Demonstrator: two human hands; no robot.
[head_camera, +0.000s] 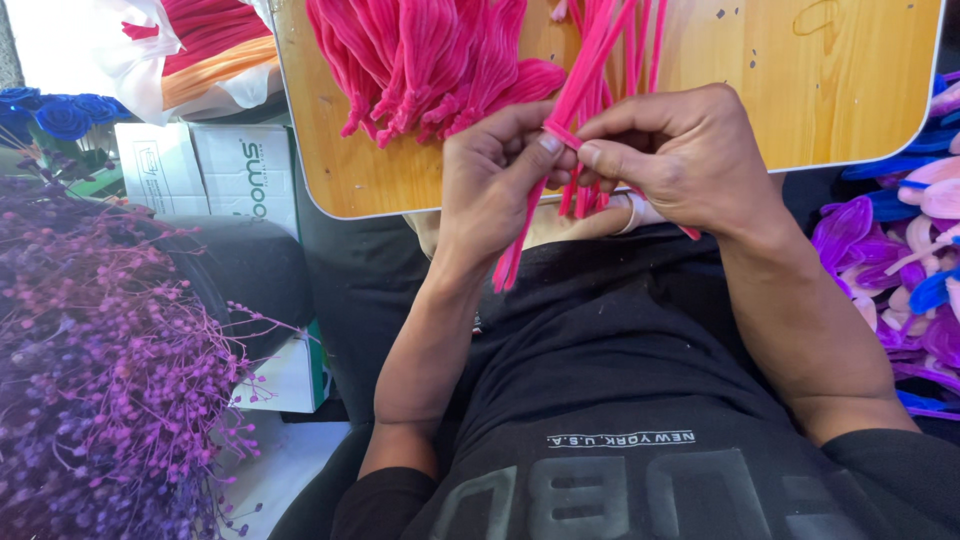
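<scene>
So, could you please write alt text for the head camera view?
Left hand and right hand pinch a bundle of pink pipe cleaners over a wooden board with a pile of pink tassels; purple dried flowers lie left.

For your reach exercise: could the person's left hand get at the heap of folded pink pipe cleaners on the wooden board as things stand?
Probably yes. The left hand pinches a bundle of pink pipe cleaners together with the right hand, so it is busy, but the heap lies just beyond it on the wooden board with nothing between.
</scene>
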